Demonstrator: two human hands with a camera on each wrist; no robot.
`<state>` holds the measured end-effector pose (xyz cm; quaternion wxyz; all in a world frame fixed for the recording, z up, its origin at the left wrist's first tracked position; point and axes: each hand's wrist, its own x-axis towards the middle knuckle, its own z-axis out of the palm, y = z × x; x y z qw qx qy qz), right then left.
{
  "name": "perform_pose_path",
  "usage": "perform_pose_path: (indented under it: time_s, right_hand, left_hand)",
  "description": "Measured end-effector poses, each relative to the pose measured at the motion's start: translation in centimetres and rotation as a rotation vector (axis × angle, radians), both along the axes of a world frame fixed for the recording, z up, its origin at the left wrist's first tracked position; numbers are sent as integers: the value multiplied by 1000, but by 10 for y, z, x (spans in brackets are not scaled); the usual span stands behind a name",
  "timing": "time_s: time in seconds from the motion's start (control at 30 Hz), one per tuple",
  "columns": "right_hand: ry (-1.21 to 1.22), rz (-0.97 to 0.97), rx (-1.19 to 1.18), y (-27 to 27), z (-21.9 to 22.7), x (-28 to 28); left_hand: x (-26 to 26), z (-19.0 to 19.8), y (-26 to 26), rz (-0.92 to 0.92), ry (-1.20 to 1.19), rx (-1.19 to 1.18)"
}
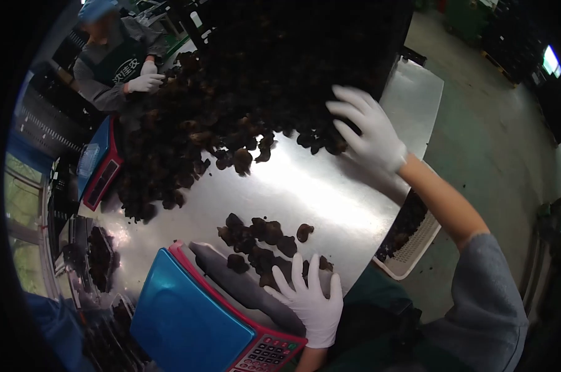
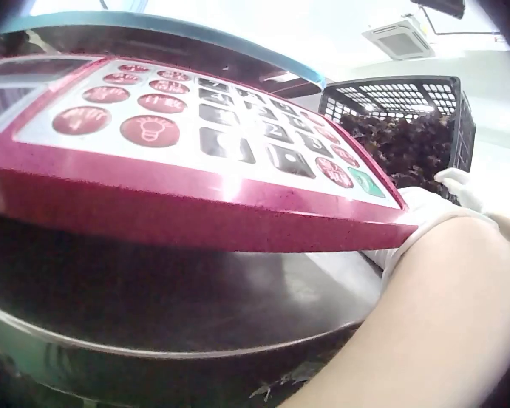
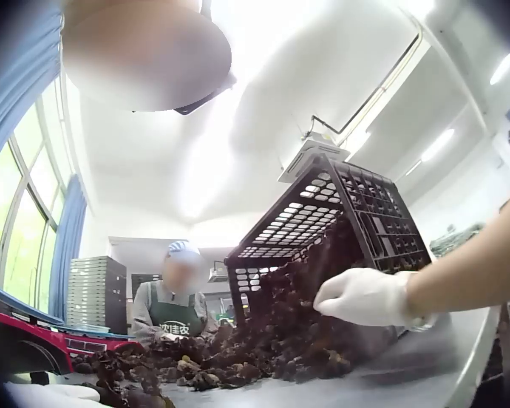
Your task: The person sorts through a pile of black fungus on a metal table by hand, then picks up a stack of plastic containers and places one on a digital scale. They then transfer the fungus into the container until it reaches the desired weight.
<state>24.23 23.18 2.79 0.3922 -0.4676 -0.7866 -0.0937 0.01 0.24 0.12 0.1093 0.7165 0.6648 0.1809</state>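
Mushrooms (image 1: pixel 187 133), dark and crinkly, lie in a big heap on the metal table (image 1: pixel 330 192), spilling out of a tipped black crate (image 3: pixel 378 212). Small batch (image 1: pixel 267 230) sits apart on the near side, beside the red and blue scale (image 1: pixel 194 310). Right hand (image 1: pixel 370 130), white-gloved, is at the heap's right edge by the crate mouth; fingers apart, slightly bent, no pinch seen. Key relation: heap lies left of the right fingertips, its long side stretching off leftward across the table; right hand is the nearer one to it. Left hand (image 1: pixel 313 302), also gloved, is at the near end of the small batch, fingers spread; batch trails forward and left from those fingertips, long axis slanting alongside the scale. Contact there is hard to call, since the left wrist view mostly shows the keypad (image 2: pixel 238 127). Second scale (image 1: pixel 104 167) by the heap's left end; another worker (image 1: pixel 110 65) beyond it, gloved hands at the heap. Pale basket (image 1: pixel 410 257) sits below the table's right edge.
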Motion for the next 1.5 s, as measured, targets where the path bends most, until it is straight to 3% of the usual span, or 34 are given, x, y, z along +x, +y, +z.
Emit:
perform_pose_path:
  time_s: [0.07, 0.13, 0.2, 0.27, 0.37, 0.47, 0.53, 0.63, 0.67, 0.77, 0.8, 0.87, 0.93, 1.0, 1.03, 1.13, 1.17, 1.27, 1.33, 1.4, 1.5]
  right_hand:
    - [-141, -315, 81, 69, -1, -15]
    - [-226, -670, -81, 125, -10, -18]
    - [-363, -721, -306, 126, -1, -46]
    - [-258, -436, -363, 107, -20, -73]
    - [-537, -160, -315, 38, -10, -104]
    - [-391, 84, -264, -27, -37, -116]
    - [-304, 249, -386, -60, -31, -114]
    - [-238, 216, -243, -49, -21, -97]
    - [-366, 112, -151, -28, -11, -85]
    - [-222, -321, -79, 51, -37, -65]
    - [-315, -393, -170, 56, -32, -68]
    - [-439, -276, -285, 44, -33, -85]
    - [-334, 0, -231, 3, -37, -112]
    - [-284, 197, -452, -47, -22, -131]
    - [-233, 290, -413, -64, -32, -135]
    - [-25, 460, -368, -76, -8, -123]
    - [-12, 305, -278, -70, 0, -110]
    - [529, 108, -546, -63, 20, -73]
    - [432, 197, -633, -70, 9, -59]
    - [84, 320, -586, -80, -4, -62]
    - [17, 149, -489, -76, -17, -59]
  left_hand:
    - [-1, 0, -1, 10, 2, -6]
    - [-1, 1, 0, 17, -2, -18]
    - [1, 4, 1, 39, -5, -37]
    - [2, 2, 0, 41, -10, -36]
    - [1, 1, 0, 28, 7, -39]
    - [-2, -1, -1, 1, 7, -31]
    - [-4, -3, -1, -4, 2, -31]
    - [-4, -4, -2, -2, -4, -41]
    - [-4, -2, -1, 2, -11, -42]
    - [-1, 0, 0, 7, -22, -47]
    - [-2, 0, 0, 7, -21, -47]
    - [-2, -1, 0, 11, -17, -41]
    - [-2, 1, 0, 10, -24, -44]
    - [-1, -2, 1, 15, -21, -38]
    - [-2, -3, -1, 18, -15, -40]
    - [-3, -1, 0, 9, 4, -43]
    - [-3, -2, 0, 1, 2, -32]
    - [-2, -1, 1, 6, -6, -29]
    - [-2, -2, 1, 11, -11, -28]
    - [-2, -1, 0, 9, -10, -30]
    - [-2, -3, 0, 11, -12, -17]
